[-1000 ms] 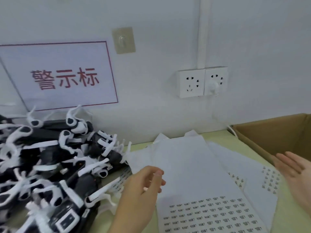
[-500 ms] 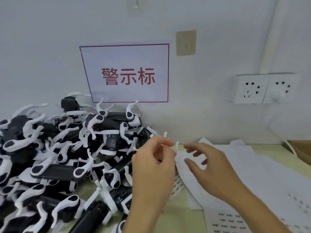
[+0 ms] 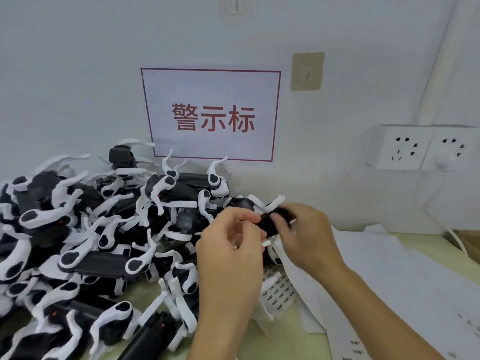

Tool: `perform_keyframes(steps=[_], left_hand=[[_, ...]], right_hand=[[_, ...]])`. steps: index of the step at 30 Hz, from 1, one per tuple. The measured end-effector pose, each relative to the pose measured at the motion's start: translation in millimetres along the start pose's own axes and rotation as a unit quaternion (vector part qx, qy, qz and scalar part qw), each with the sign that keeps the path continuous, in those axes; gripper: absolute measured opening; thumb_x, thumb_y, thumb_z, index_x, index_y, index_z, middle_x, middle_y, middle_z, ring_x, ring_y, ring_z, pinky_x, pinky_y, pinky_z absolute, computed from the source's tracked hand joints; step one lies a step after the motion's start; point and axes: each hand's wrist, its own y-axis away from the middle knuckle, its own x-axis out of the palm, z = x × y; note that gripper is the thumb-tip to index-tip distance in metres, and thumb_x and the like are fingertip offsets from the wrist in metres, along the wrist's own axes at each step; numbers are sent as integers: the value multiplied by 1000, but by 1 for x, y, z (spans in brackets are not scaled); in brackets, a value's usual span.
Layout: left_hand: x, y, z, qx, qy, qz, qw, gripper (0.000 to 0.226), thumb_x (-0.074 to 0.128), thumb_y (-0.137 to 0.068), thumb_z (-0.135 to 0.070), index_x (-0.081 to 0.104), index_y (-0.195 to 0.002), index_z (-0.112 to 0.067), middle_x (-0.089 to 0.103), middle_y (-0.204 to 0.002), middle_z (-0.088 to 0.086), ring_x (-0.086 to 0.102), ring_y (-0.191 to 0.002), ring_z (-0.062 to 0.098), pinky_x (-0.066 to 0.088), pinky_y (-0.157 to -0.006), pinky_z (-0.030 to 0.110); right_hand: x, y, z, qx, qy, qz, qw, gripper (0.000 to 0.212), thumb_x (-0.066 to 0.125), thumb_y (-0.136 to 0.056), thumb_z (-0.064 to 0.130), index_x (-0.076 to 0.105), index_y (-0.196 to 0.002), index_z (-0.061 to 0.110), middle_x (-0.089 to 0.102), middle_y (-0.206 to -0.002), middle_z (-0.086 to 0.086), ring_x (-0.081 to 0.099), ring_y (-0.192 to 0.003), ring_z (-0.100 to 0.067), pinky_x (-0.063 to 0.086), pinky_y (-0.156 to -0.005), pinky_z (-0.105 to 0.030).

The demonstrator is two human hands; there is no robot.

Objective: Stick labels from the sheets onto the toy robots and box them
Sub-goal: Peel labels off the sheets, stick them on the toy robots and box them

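right now both hands meet just in front of the big heap of black-and-white plastic toy robots (image 3: 85,242), which is piled on the pale green table (image 3: 291,331) against the grey wall. the right hand (image 3: 304,235) has its fingers curled round one black toy robot with white legs (image 3: 272,224), gripping it at the right edge of the heap, slightly lifted. the left hand (image 3: 231,253) is close against it, thumb and forefinger drawn together near the robot's dark body; whether a label sits between those fingertips is too small to tell. under and to the right of the hands lie white paper label sheets (image 3: 376,276), overlapping each other, with rows of tiny printed labels showing beneath the wrists and again at the lower right. on the wall above the heap hangs a white sign with a red border and red characters (image 3: 211,115). further right are a beige wall switch (image 3: 307,71) and a white double wall socket (image 3: 420,149) with a white plug in it. a brown cardboard box corner (image 3: 471,242) peeks in at the far right edge.
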Motion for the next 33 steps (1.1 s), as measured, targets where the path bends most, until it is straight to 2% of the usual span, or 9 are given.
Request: perform_keyframes(steps=[6,9,13,16,20,25,27,29,33], left_hand=[[1,0,1,-5,-14,12,1000,29,51,-91,-5,68,-78,-25,71,-72,1,60,-63,26,52,-55,41],[5,1,3,-4,-34,35,999,26,53,-91,-6,69,-81,-25,70,-73,2,65,-70,26,56,-65,48],[13,4,8,-11,-65,90,994,19,59,-91,-15,68,-83,-30,71,-79,-6,68,-73,12,58,-61,32],[20,8,13,0,-120,151,981,13,63,-93,-24,62,-95,-37,67,-88,-14,64,-81,0,50,-60,14],[29,15,21,51,-199,225,952,33,61,-95,-35,47,-120,-53,48,-108,-37,54,-97,-6,47,-76,10],[41,24,33,71,-246,261,931,68,60,-96,-43,13,-143,-60,23,-126,-46,27,-117,-15,31,-94,7],[46,25,32,58,-221,231,946,79,67,-90,-47,6,-138,-61,18,-119,-50,22,-119,-14,27,-97,9],[48,25,29,33,-141,181,973,80,76,-82,-46,16,-134,-61,29,-123,-46,32,-121,-12,34,-90,4],[45,22,20,17,87,167,982,61,89,-68,-42,56,-117,-54,66,-113,-21,64,-105,1,54,-80,15]], right_hand=[[-45,13,-8,84,-110,-138,981,13,63,-92,28,67,-83,36,67,-75,26,61,-80,13,40,-66,0],[-62,35,-19,154,-121,-167,966,14,62,-92,37,69,-81,37,70,-74,24,63,-79,12,43,-62,-5],[-73,61,-30,209,-111,-228,944,21,61,-94,42,64,-74,42,69,-74,21,61,-76,16,41,-64,-16],[-80,66,-33,145,-44,-198,968,15,64,-91,35,63,-78,44,68,-74,24,61,-78,12,42,-65,-12],[-88,65,-28,19,8,-150,988,14,61,-88,40,61,-101,43,65,-89,30,60,-87,-3,41,-77,-9],[-99,60,-15,36,-65,-221,972,4,64,-93,33,67,-93,36,69,-92,25,63,-86,2,41,-75,-2],[-104,57,-10,90,-125,-237,959,14,64,-95,32,71,-84,35,70,-79,22,65,-75,1,42,-65,-2],[-108,54,-4,163,-192,-220,942,29,60,-96,39,75,-73,29,64,-58,18,58,-54,2,40,-52,-5],[-114,52,8,290,-334,-55,895,44,55,-93,53,81,-77,21,72,-69,-12,66,-65,-16,52,-74,-31]])
